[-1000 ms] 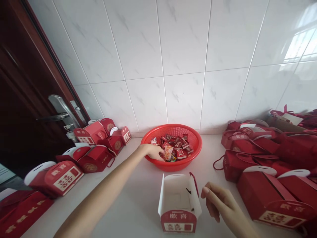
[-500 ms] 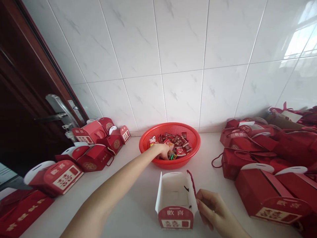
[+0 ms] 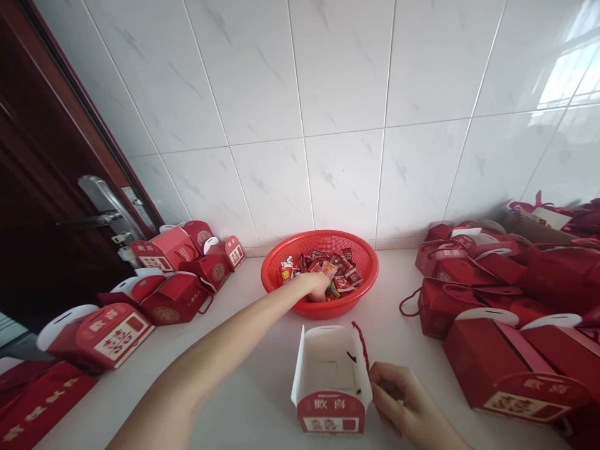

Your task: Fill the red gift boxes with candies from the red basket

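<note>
My left hand (image 3: pixel 319 285) reaches into a red plastic basket (image 3: pixel 323 307) among wrapped candies (image 3: pixel 344 282); its fingertips are partly hidden, with an orange-pink packet (image 3: pixel 329 269) at them. In front of the basket stands an open red box (image 3: pixel 330 404) with a white inside, seen from above. Its red twisted cord (image 3: pixel 360 340) rises along the right wall. My right hand (image 3: pixel 398 394) is at that wall, its fingers curled around the box's right edge.
Red gift boxes (image 3: pixel 175 299) line the counter on the left, beside a dark door (image 3: pixel 37 156). More red boxes (image 3: pixel 497 356) crowd the right side. A white tiled wall (image 3: pixel 342 169) stands behind the basket.
My left hand has shifted slightly right and down within the basket. The view has moved a little, and my right hand stays at the box's right side.
</note>
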Demonstrator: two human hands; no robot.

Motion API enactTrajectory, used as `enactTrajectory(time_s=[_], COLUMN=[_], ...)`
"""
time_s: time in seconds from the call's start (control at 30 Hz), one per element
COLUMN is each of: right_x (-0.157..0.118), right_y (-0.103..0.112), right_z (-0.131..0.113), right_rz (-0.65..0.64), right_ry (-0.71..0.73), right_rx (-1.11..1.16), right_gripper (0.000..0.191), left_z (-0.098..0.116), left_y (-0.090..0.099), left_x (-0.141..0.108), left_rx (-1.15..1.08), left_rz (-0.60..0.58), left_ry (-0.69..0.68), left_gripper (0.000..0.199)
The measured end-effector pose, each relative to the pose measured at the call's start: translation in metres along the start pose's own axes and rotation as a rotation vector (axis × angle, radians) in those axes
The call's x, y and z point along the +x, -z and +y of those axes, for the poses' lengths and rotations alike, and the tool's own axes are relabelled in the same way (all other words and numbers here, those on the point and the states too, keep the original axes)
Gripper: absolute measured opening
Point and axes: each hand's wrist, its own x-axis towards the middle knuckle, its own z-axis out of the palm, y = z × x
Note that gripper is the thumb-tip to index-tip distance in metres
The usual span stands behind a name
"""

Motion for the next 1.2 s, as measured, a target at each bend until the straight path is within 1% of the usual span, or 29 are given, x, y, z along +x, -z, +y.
enactTrajectory(time_s=[0.03, 0.1, 0.17, 0.3, 0.4, 0.53, 0.67, 0.83, 0.93, 1.0, 1.03, 1.07, 1.13, 1.2], right_x=[0.000, -0.001, -0.002, -0.003, -0.004, -0.008, -0.011, -0.011, -0.011, -0.011, -0.012, -0.013, -0.014, -0.015], right_y=[0.000, 0.000, 0.000, 0.001, 0.002, 0.003, 0.003, 0.003, 0.003, 0.003, 0.003, 0.002, 0.002, 0.001], right_z=[0.000, -0.001, -0.003, -0.008, -0.013, -0.022, -0.026, -0.024, -0.024, -0.024, -0.023, -0.023, -0.022, -0.022], right_rz=[-0.003, -0.010, -0.016, -0.024, -0.011, -0.017, -0.036, -0.049, -0.055, -0.059, -0.060, -0.060, -0.066, -0.073], right_ry=[0.002, 0.004, -0.002, -0.007, 0.009, 0.008, 0.021, 0.016, 0.017, 0.015, 0.013, 0.009, 0.001, -0.001], right_rx=[-0.008, -0.024, -0.039, -0.068, -0.122, -0.202, -0.243, -0.297, -0.300, -0.300, -0.303, -0.307, -0.308, -0.306], right_gripper=[0.044, 0.041, 0.038, 0.034, 0.034, 0.032, 0.031, 0.030, 0.029, 0.029, 0.028, 0.028, 0.028, 0.029], left_z=[-0.001, -0.003, -0.004, -0.010, -0.018, -0.030, -0.036, -0.040, -0.050, -0.059, -0.063, -0.067, -0.072, -0.070], left_y=[0.001, 0.004, 0.008, 0.013, 0.013, 0.009, 0.006, 0.009, 0.015, 0.019, 0.020, 0.020, 0.019, 0.014], left_x=[-0.001, -0.001, 0.001, 0.011, 0.017, 0.020, 0.019, 0.015, 0.006, -0.003, -0.009, -0.014, -0.024, -0.031], left_rx=[-0.020, -0.062, -0.113, -0.254, -0.374, -0.501, -0.561, -0.550, -0.494, -0.434, -0.400, -0.364, -0.286, -0.202], left_rz=[0.004, 0.023, 0.083, 0.237, 0.306, 0.339, 0.354, 0.356, 0.370, 0.357, 0.330, 0.284, 0.151, 0.022], left_ry=[0.004, 0.008, 0.008, -0.008, -0.031, -0.055, -0.057, -0.013, 0.023, 0.062, 0.080, 0.093, 0.106, 0.108], left_gripper=[0.054, 0.040, 0.029, 0.030, 0.029, 0.028, 0.029, 0.031, 0.030, 0.027, 0.026, 0.025, 0.025, 0.027])
